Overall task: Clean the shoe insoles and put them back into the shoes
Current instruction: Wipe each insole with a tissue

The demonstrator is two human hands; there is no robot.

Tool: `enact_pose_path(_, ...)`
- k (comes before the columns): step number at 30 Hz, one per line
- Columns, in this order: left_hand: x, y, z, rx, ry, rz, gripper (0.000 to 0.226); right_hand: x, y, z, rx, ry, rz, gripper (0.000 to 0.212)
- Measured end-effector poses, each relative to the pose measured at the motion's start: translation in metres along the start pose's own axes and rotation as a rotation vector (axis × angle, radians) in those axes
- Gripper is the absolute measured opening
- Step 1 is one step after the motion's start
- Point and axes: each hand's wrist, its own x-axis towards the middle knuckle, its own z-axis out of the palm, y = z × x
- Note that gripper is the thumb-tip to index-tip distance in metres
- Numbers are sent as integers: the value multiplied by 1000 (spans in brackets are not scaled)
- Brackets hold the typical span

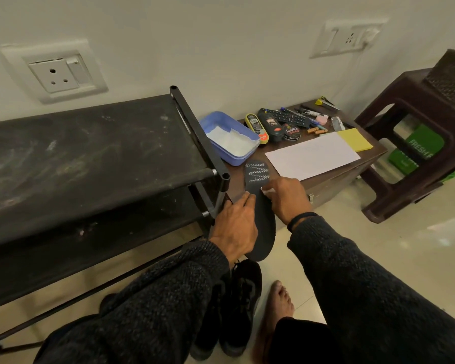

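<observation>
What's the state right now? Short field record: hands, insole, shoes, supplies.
left hand: holds the insole along its left edge
right hand: pinches a small white wipe against the insole's top face
insole: black, patterned end lying on the low brown table, other end overhanging the floor
shoes: black pair on the floor below the hands; not yet refitted
supplies: blue tub with white tissue, polish containers, white paper sheet on the table
</observation>
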Motion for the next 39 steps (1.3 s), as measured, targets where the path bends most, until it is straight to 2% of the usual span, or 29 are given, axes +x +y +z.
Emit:
enact_pose_path(4,2,-1,-5,-56,24,7,65,3,2,1,24,25,-35,21)
enact_pose_path(9,6,-4,-6,-235,64,-83,53,35,-2,-6,104,40,118,23)
enact_pose_path(12,8,-7,-8,-263,83,-107,51,50,-8,-7,149,71,110,21)
enact_pose_path(16,7,-6,-11,-223,81,-102,52,44,-11,1,75,69,38,17)
enact_pose_path(20,5,-2,-12,-174,51,-113,53,27,-13,-6,4,46,41,23)
enact_pose_path(25,6,0,-13,-147,29,-102,50,5,-18,-6,-27,34,-83,28)
enact_pose_path(29,5,-2,-15,-92,-30,-79,62,53,-20,-5,-65,64,-3,22)
enact_pose_path(33,8,-3,-16,-84,-76,-90,64,95,-22,-5,-43,60,21,22)
enact_pose_path(39,7,6,-23,-67,-85,-125,54,69,-12,-3,-19,1,25,22)
